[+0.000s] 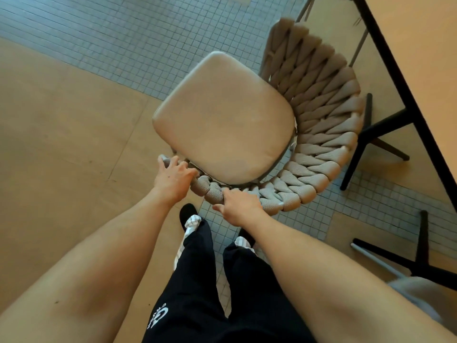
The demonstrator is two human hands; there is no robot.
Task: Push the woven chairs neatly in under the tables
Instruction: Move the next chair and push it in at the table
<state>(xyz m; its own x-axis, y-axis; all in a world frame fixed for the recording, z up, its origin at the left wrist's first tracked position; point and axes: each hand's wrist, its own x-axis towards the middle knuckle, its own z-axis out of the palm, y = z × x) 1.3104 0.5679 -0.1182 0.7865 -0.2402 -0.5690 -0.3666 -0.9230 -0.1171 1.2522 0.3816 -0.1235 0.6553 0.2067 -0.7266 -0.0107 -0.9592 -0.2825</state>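
a white logo on the black trousers is unreadable.

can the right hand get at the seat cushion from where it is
Probably yes. The right hand grips the woven backrest just beside the seat cushion, and nothing lies on the cushion or between it and the hand.

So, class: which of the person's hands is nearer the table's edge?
Right. The right hand holds the woven chair's backrest, closer to the table; the left hand grips the backrest's far end.
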